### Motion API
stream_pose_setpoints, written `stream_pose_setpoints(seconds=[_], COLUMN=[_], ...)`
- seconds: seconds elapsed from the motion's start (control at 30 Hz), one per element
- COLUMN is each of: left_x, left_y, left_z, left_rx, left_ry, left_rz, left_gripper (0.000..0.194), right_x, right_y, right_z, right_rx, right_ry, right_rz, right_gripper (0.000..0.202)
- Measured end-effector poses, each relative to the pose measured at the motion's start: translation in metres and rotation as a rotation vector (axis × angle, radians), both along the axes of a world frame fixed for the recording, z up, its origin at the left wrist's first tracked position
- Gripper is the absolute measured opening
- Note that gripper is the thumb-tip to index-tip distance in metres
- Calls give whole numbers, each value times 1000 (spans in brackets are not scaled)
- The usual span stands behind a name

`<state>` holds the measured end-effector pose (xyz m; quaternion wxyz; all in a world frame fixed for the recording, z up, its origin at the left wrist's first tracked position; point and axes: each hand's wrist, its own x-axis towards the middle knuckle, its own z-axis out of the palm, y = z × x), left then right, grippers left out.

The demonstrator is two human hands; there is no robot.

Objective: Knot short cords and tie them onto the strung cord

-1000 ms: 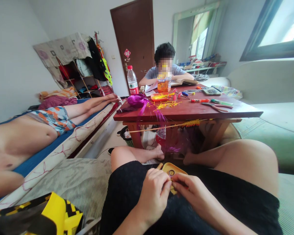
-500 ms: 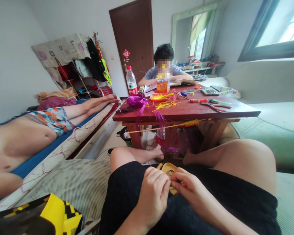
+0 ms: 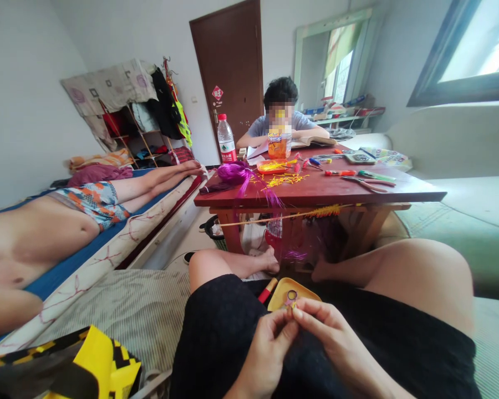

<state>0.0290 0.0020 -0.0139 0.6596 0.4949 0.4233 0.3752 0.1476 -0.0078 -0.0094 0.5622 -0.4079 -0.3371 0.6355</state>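
Observation:
Above my lap, my left hand (image 3: pixel 271 339) and my right hand (image 3: pixel 325 326) meet with fingertips pinched together. Between them is a small yellow piece (image 3: pixel 293 306), mostly hidden by the fingers, so its kind is unclear. Just behind the fingertips lies a yellow tray (image 3: pixel 279 295) on my lap. A dark ring with a pinkish part (image 3: pixel 291 296), perhaps a scissor handle, shows over the tray. Left of the tray rests a red tube with a tan end (image 3: pixel 267 290).
A reddish table (image 3: pixel 241 198) ahead holds purple strands (image 3: pixel 235 174), loose yellow pieces (image 3: pixel 285 179), pliers (image 3: pixel 368 183), a water bottle (image 3: pixel 226 141) and an orange-labelled bottle (image 3: pixel 279 143). One person (image 3: pixel 258 128) sits behind it; another (image 3: pixel 62 221) lies on the left bed. A yellow-black bag (image 3: pixel 103 354) stands lower left.
My left hand has turned and lowered slightly, its fingertips now pinching beside the right ones. More of the yellow tray and the red tube shows. The view has shifted slightly.

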Motion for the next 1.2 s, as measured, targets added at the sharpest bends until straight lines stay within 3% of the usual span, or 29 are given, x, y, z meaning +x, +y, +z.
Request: stream_pose_setpoints(seconds=[0.13, 0.27, 0.43, 0.63, 0.73, 0.83, 0.97, 1.07, 1.2], left_x=[5, 4, 2, -2, -3, -4, -11, -18, -19], left_y=[1, 0, -1, -2, -2, -1, 3, 10, 16], left_z=[-8, -5, 3, 8, 8, 9, 17, 30, 39], left_rx=[-12, 68, 422, 1028, 1150, 1070, 840, 772, 651], left_ry=[-123, -97, 77, 380, 426, 449, 470, 549, 528], left_rz=[-10, -49, -56, -3, -20, -41, -55, -56, -149], left_gripper=[35, 34, 24, 13, 15, 16, 17, 20, 27], right_x=[-3, -6, -9, -5, -4, -4, -2, -2, -3], right_y=[-2, -3, -5, -8, -9, -6, -2, -3, -6], right_z=[0, -1, -2, -5, -7, -3, 4, 6, 4], right_rx=[-24, -37, -105, -146, -153, -127, -35, 79, 202], right_ry=[111, 196, 340, 465, 479, 428, 122, -137, -348], right_rz=[13, 12, -30, 33, 54, 32, -33, -10, 58], right_gripper=[27, 26, 18, 14, 13, 16, 25, 30, 32])
